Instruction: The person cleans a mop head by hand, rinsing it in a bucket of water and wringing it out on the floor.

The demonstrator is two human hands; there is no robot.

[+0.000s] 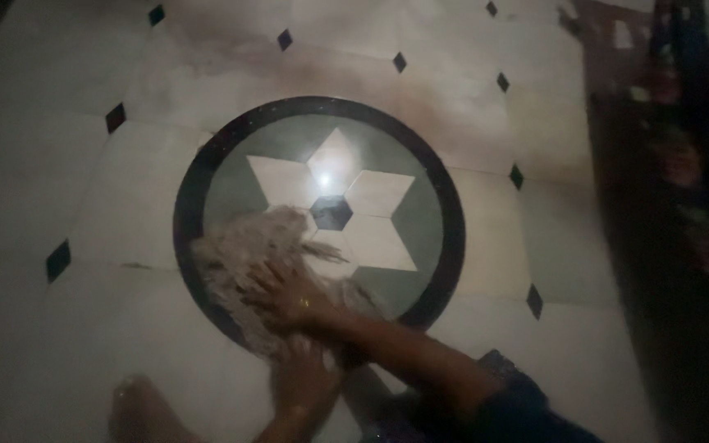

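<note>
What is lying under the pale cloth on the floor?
The cloth lies on the tiled floor, over the lower left of the round star medallion. The right hand and left hand press on it. The tiles beneath are hidden.

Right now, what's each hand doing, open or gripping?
Right hand: open, fingers spread, pressed flat on the floor cloth.
Left hand: on the cloth's near edge; open or gripping cannot be told.
</note>
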